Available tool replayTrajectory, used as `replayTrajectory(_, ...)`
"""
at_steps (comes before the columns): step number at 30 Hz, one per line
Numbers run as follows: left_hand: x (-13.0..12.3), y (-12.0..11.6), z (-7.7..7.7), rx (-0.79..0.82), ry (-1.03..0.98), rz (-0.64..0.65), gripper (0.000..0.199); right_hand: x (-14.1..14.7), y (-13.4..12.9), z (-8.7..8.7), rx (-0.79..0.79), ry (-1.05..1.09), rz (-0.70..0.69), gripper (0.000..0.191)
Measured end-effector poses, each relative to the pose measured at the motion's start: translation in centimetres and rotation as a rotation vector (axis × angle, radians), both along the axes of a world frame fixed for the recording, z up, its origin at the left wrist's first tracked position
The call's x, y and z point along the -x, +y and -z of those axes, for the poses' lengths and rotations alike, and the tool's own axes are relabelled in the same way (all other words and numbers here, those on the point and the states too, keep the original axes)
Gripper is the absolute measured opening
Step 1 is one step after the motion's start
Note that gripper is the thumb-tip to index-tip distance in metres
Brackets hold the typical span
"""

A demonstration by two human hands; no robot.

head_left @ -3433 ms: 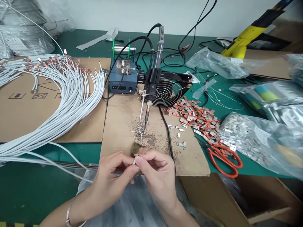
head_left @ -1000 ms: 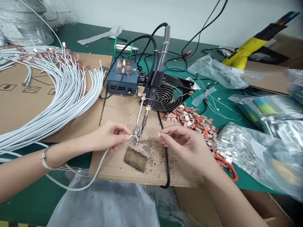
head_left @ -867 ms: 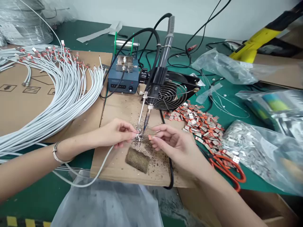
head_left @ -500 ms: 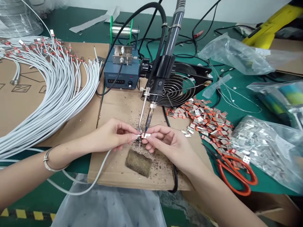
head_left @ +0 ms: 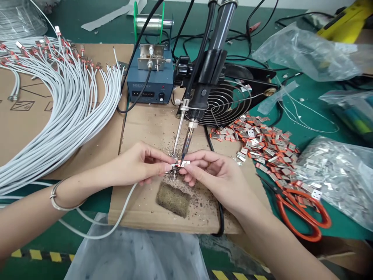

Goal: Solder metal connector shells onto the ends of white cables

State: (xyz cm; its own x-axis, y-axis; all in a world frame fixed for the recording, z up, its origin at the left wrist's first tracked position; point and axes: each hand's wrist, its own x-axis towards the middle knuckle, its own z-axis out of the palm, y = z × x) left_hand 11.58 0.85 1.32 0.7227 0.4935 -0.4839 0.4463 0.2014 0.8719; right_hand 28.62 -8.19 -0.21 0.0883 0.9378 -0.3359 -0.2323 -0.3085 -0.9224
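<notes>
My left hand point(head_left: 147, 165) pinches a white cable point(head_left: 129, 198) close to its end, and the cable loops down past the cardboard's edge. Between finger and thumb, my right hand point(head_left: 208, 169) holds a small metal USB plug point(head_left: 185, 163) with a red-orange part facing the cable. Cable end and plug meet just under the tip of a soldering iron point(head_left: 187, 143) fixed in a stand. Beside the iron, a thin metal feed tube point(head_left: 178, 134) bends down to the same spot. Whether the wire is joined to the plug is too small to tell. Below my hands lies a brown sponge point(head_left: 173, 199).
Many white cables point(head_left: 72, 116) lie bundled at left. Behind stand a blue soldering unit point(head_left: 150, 87), a solder spool point(head_left: 149, 27) and a black fan point(head_left: 224, 103). At right are a pile of USB plugs point(head_left: 271, 146), orange-handled scissors point(head_left: 304, 216) and a plastic bag of metal parts point(head_left: 335, 175).
The view has shifted slightly, so the bench items sit differently in frame. Both hands keep their grip on the cable and plug under the iron tip.
</notes>
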Motion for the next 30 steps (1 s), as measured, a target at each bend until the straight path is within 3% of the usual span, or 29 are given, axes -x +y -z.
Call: replayTrajectory(30,0.04,0.02,-0.03,0.003,-0.028,-0.006,0.020,-0.15,-0.27,-0.19,-0.073,-0.055,0.003,0.013)
